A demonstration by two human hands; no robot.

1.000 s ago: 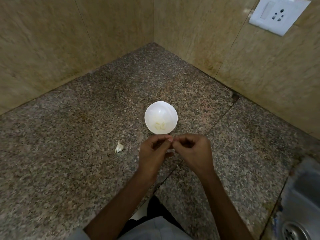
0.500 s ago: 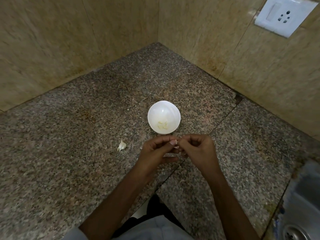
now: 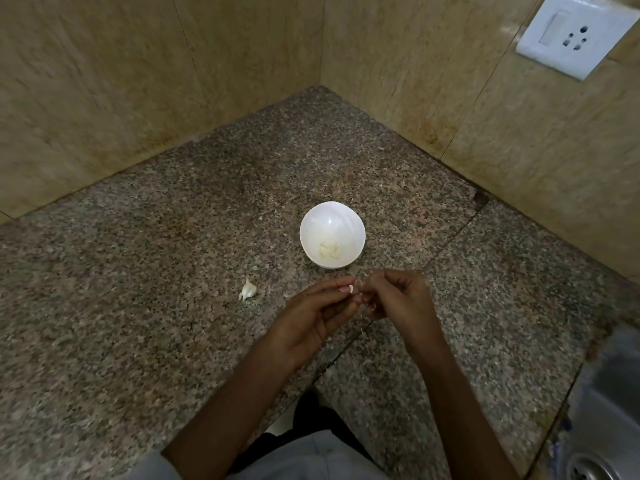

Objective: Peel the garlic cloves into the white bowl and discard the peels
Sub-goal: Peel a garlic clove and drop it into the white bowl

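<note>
The white bowl [image 3: 332, 233] stands on the granite counter and holds a few peeled garlic cloves [image 3: 329, 250]. Just in front of it my left hand [image 3: 317, 315] and my right hand [image 3: 398, 299] meet, fingertips together, pinching a small garlic clove [image 3: 352, 289] between them. Only a white sliver of that clove shows; the rest is hidden by my fingers. An unpeeled garlic clove [image 3: 248, 289] lies on the counter left of my hands.
The granite counter [image 3: 138, 289] runs into a corner of beige tiled walls. A white switch and socket plate [image 3: 573, 34] is on the right wall. A steel sink [image 3: 602, 427] with its drain sits at the lower right.
My hands have stayed together in front of the bowl, working the clove with small finger movements. The view has shifted slightly; bowl and loose clove have not moved on the counter.
</note>
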